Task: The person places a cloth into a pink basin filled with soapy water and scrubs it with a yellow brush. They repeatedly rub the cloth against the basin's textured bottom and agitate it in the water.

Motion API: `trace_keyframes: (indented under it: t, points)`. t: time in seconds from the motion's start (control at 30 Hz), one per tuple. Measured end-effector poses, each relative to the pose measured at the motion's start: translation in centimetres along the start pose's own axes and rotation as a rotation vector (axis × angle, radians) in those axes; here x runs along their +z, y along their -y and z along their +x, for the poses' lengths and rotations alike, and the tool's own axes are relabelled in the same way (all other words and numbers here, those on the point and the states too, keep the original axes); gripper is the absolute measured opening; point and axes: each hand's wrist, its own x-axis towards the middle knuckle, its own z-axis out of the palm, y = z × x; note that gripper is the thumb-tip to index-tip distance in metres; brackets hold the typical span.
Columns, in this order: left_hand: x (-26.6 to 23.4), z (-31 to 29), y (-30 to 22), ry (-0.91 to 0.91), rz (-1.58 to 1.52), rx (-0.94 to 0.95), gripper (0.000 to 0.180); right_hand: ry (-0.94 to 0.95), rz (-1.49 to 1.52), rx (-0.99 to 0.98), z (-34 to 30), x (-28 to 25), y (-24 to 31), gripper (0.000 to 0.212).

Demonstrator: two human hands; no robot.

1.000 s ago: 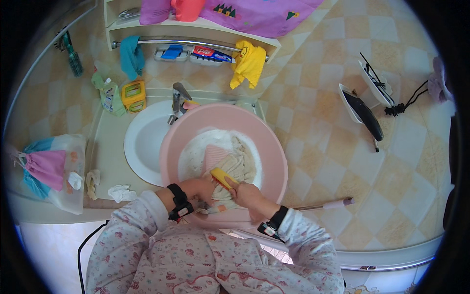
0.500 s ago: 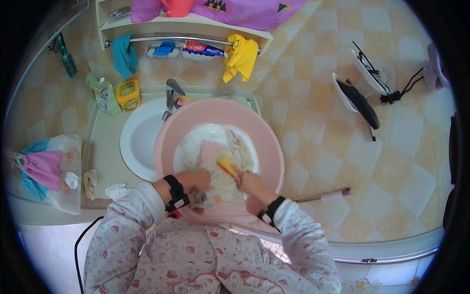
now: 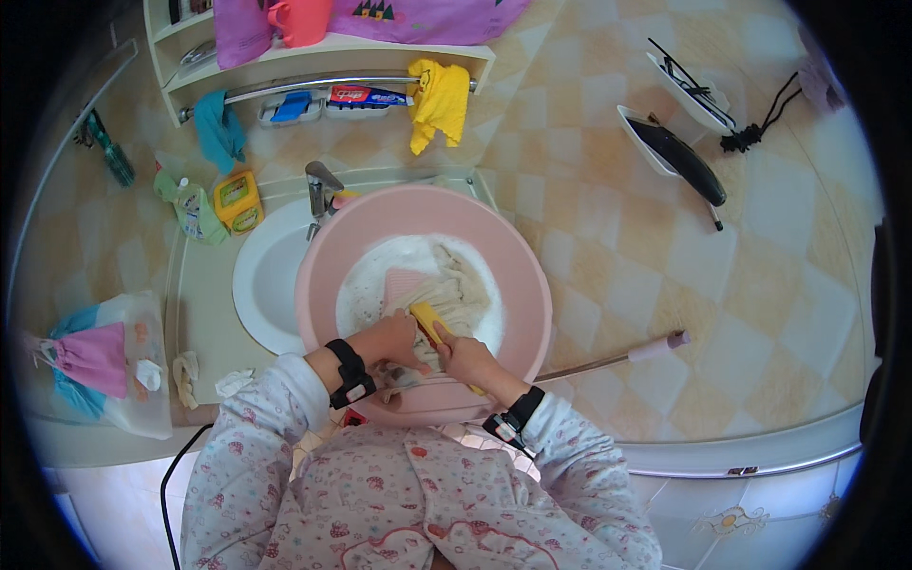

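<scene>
Gripping a brush (image 3: 426, 317) in the right hand (image 3: 465, 359), slantwise over cloth (image 3: 463, 282) near the basin (image 3: 522, 275)'s front edge. Resting the left hand (image 3: 393, 341) at the cloth, probably to steady it; cannot tell whether pinching or flat. Backing the cloth with a board (image 3: 403, 281), likely for firmness. Overlapping the sink (image 3: 261, 280)'s right edge with the basin on the counter (image 3: 204, 323). Showing 2 towels (image 3: 439, 104) on a rail (image 3: 294, 84) beyond the counter's back edge, against checked tiles (image 3: 589, 247).
</scene>
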Motion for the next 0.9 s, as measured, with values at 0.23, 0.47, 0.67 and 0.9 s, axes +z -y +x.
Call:
trace_keyframes:
  t: [0.23,0.47,0.67,0.9]
  points:
    - [-2.1,0.6,2.4,0.331,0.127,0.093,0.050,-0.171,-0.231,0.178,2.7,-2.7,-2.5,0.051]
    - [-2.0,-0.8,3.1,0.279,0.055,0.099,0.027,0.034,-0.172,0.009,-0.1,-1.3,1.4,0.047]
    - [-1.7,-0.4,2.0,0.335,0.141,0.147,0.023,-0.197,-0.169,0.188,2.2,-2.4,0.6,0.045]
    - [-4.5,0.7,3.3,0.641,-0.131,0.001,0.027,-0.064,-0.098,0.189,-0.6,-0.9,1.7,0.047]
